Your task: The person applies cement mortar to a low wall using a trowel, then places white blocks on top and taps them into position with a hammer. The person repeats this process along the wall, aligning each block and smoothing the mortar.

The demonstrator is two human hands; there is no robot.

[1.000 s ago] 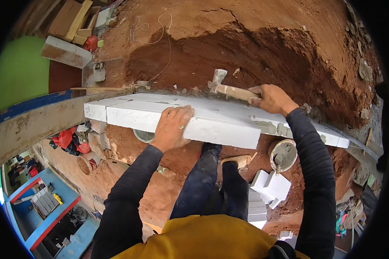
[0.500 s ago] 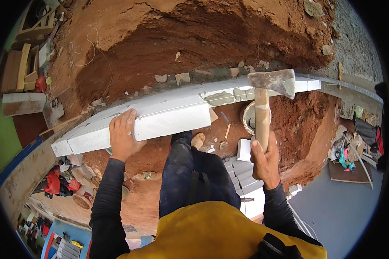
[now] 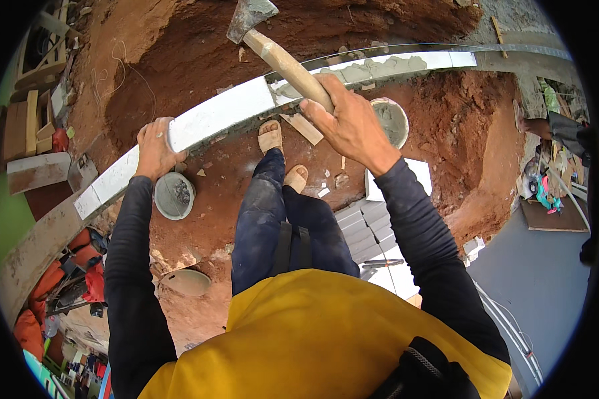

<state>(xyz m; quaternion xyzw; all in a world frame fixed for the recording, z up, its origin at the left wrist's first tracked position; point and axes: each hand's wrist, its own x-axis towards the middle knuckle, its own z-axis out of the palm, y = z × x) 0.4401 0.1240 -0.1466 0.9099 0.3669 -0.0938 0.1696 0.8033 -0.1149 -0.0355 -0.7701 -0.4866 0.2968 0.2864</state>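
A low, narrow wall of white blocks (image 3: pixel 226 110) runs across in front of me, bending down at the left. My left hand (image 3: pixel 156 149) is closed over its top on the left part, fingers at the far edge and thumb on the near side. In my right hand (image 3: pixel 353 123) is a hatchet (image 3: pixel 289 70), gripped near the end of its wooden handle. Its metal head is raised at the far side, up and left of the hand. Grey mortar (image 3: pixel 373 68) lies along the wall's lower right stretch, just beyond the right hand.
A bucket with grey contents (image 3: pixel 174 196) stands near my left forearm, and another bucket (image 3: pixel 389 123) is beside my right hand. Grey blocks (image 3: pixel 366 226) are stacked right of my legs. A reddish earth bank (image 3: pixel 199 40) rises beyond the wall. A broken slab piece (image 3: pixel 303 128) lies by my foot.
The hatchet has swung up and left, its head now beyond the wall, as my right hand reached forward. My left hand has shifted left and slightly forward along the blocks. The view has tilted.
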